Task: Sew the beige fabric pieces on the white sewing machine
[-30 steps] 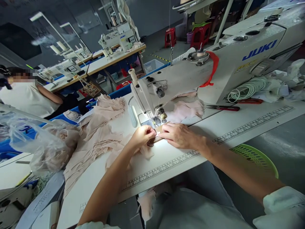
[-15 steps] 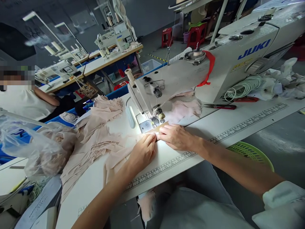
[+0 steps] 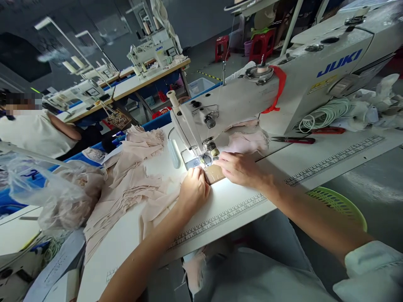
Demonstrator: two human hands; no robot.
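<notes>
Left hand (image 3: 194,188) and right hand (image 3: 239,168) parted — both curled.

This is a sewing workshop. A sewing machine (image 3: 292,100) (its side reads JUKI) stands on the near table (image 3: 116,235), which has a ruler scale (image 3: 220,221) printed along its front edge. Pale cloth (image 3: 126,180) is heaped at the left, with a stuffed clear bag (image 3: 72,201) beside it; snips (image 3: 292,139) and a coil of cord (image 3: 325,115) lie to the right. Beyond, another machine (image 3: 154,54) sits on a long bench (image 3: 129,86), near thread cones (image 3: 68,67). A co-worker (image 3: 34,134) is at the far left, and red stools (image 3: 222,48) stand farther back.
</notes>
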